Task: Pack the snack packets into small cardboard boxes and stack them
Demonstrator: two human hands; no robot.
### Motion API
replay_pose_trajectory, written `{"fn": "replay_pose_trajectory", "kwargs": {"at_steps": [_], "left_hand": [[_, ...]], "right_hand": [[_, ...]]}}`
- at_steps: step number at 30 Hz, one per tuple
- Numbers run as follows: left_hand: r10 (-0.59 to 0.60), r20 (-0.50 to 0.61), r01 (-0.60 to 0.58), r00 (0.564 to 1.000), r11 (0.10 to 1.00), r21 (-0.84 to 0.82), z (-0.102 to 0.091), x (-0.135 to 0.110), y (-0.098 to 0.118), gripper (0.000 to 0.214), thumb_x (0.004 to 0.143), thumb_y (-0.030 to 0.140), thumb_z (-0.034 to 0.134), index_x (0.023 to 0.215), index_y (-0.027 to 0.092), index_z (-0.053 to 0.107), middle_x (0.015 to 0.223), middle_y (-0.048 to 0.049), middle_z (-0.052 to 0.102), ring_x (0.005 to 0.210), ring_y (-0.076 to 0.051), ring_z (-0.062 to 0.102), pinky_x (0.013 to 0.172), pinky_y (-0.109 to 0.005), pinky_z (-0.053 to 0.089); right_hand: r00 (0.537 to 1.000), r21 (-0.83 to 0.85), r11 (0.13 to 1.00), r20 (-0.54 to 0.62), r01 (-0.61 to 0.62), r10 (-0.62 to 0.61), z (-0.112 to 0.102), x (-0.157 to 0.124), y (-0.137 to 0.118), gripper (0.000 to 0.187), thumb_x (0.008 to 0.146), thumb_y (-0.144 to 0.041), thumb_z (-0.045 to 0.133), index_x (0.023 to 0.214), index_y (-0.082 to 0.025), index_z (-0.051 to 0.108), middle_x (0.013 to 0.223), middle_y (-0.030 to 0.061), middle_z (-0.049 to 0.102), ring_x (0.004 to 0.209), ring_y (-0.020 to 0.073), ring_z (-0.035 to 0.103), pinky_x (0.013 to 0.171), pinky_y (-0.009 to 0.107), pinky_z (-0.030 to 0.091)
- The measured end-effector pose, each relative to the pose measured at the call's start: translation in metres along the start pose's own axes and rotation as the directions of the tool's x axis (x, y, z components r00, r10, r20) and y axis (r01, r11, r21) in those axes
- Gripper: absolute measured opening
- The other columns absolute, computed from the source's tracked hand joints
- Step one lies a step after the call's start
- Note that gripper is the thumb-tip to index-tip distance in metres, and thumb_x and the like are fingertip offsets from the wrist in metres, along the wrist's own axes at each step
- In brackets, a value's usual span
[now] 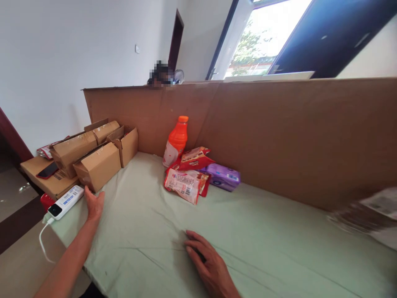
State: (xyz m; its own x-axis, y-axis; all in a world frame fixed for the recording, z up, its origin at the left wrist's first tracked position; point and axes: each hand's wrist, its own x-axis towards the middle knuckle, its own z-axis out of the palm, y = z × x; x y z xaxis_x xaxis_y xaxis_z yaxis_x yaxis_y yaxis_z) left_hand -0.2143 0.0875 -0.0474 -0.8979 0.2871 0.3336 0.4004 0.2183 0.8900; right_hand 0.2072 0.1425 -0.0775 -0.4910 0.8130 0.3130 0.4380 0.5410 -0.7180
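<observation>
Now holds left hand (94, 205) beside the cardboard box (99, 167), with spread, unloaded fingers, perhaps to steady it; poises right hand (211, 263) low at the surface (263, 227), with empty, loosely curled fingers.

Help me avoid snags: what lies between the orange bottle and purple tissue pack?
The head view shows a red snack bag between the orange bottle and purple tissue pack.

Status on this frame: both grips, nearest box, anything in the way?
Left grip open, at nearest cardboard box; contact unclear. Right grip loosely open over green cloth, nothing visible in it. White device close beside left grip, possibly crowding it.
</observation>
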Motion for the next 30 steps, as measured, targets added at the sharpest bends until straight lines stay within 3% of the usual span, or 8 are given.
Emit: {"fn": "replay_pose_trajectory", "kwargs": {"at_steps": [4,7,11,14,17,24,27,30], "left_hand": [[-0.041,0.052,0.041,0.998,0.999,0.007,-0.009,-0.019,-0.001,0.070,0.089,0.033,0.067,0.149,0.018,0.035,0.145,-0.0185,0.049,0.132,-0.036,0.052,0.107,-0.059,0.045],[-0.010,0.139,0.006,0.990,1.000,0.029,-0.017,-0.049,0.003,0.078,0.085,0.033,0.063,0.151,0.015,0.026,0.144,-0.0237,0.048,0.135,-0.037,0.051,0.107,-0.058,0.045],[0.143,0.305,-0.164,0.942,0.986,0.043,-0.022,-0.086,0.015,0.070,0.079,0.034,0.061,0.144,0.013,0.042,0.146,-0.0229,0.049,0.138,-0.037,0.047,0.114,-0.058,0.040],[0.269,0.433,-0.311,0.861,0.950,0.029,-0.021,-0.100,0.026,0.050,0.074,0.029,0.060,0.123,0.016,0.063,0.139,-0.0175,0.057,0.134,-0.035,0.052,0.116,-0.055,0.038],[0.341,0.516,-0.416,0.786,0.909,0.033,-0.018,-0.107,0.033,0.041,0.072,0.026,0.060,0.110,0.019,0.070,0.134,-0.0154,0.061,0.127,-0.036,0.058,0.114,-0.056,0.041],[0.443,0.655,-0.588,0.612,0.809,0.002,0.008,-0.133,0.057,0.045,0.072,0.022,0.065,0.117,0.022,0.069,0.141,-0.0126,0.058,0.131,-0.034,0.055,0.113,-0.053,0.042],[0.489,0.710,-0.650,0.508,0.758,-0.057,0.030,-0.147,0.074,0.046,0.073,0.024,0.067,0.119,0.021,0.069,0.146,-0.0144,0.055,0.134,-0.034,0.052,0.114,-0.051,0.040],[0.528,0.755,-0.703,0.388,0.700,-0.128,0.045,-0.159,0.087,0.044,0.073,0.027,0.071,0.117,0.022,0.071,0.144,-0.0140,0.057,0.134,-0.033,0.053,0.115,-0.046,0.039]], "right_hand": [[1.000,-0.065,0.998,0.007,0.016,-0.016,0.002,0.003,-0.005,0.035,0.096,-0.039,0.048,0.097,-0.022,0.078,0.127,0.0135,0.070,0.117,0.0270,0.067,0.102,0.048,0.054],[0.994,-0.203,0.977,0.105,0.057,-0.036,0.001,0.006,-0.023,0.033,0.094,-0.031,0.049,0.111,-0.020,0.075,0.135,0.0140,0.065,0.124,0.0288,0.061,0.105,0.051,0.048],[0.951,-0.389,0.913,0.308,0.125,0.001,-0.002,0.009,-0.061,0.046,0.093,-0.030,0.057,0.138,-0.018,0.061,0.152,0.0148,0.050,0.139,0.0324,0.046,0.111,0.054,0.039],[0.936,-0.418,0.894,0.351,0.160,-0.003,-0.002,0.003,-0.083,0.056,0.095,-0.039,0.060,0.145,-0.016,0.053,0.157,0.0155,0.044,0.145,0.0319,0.038,0.116,0.051,0.032],[0.930,-0.388,0.898,0.363,0.208,-0.058,0.000,-0.014,-0.095,0.059,0.097,-0.047,0.057,0.148,-0.019,0.050,0.159,0.0140,0.042,0.147,0.0292,0.034,0.120,0.049,0.027],[0.883,-0.308,0.927,0.466,0.215,-0.050,0.006,-0.061,-0.124,0.062,0.098,-0.051,0.052,0.153,-0.022,0.044,0.163,0.0122,0.035,0.151,0.0298,0.028,0.123,0.051,0.019],[0.876,-0.293,0.937,0.481,0.189,-0.026,0.008,-0.073,-0.136,0.059,0.099,-0.051,0.049,0.152,-0.023,0.045,0.163,0.0112,0.035,0.151,0.0287,0.027,0.124,0.050,0.018],[0.900,-0.293,0.939,0.435,0.178,-0.035,0.009,-0.080,-0.140,0.055,0.100,-0.051,0.050,0.149,-0.026,0.047,0.161,0.0094,0.039,0.149,0.0266,0.030,0.123,0.048,0.020]]}}
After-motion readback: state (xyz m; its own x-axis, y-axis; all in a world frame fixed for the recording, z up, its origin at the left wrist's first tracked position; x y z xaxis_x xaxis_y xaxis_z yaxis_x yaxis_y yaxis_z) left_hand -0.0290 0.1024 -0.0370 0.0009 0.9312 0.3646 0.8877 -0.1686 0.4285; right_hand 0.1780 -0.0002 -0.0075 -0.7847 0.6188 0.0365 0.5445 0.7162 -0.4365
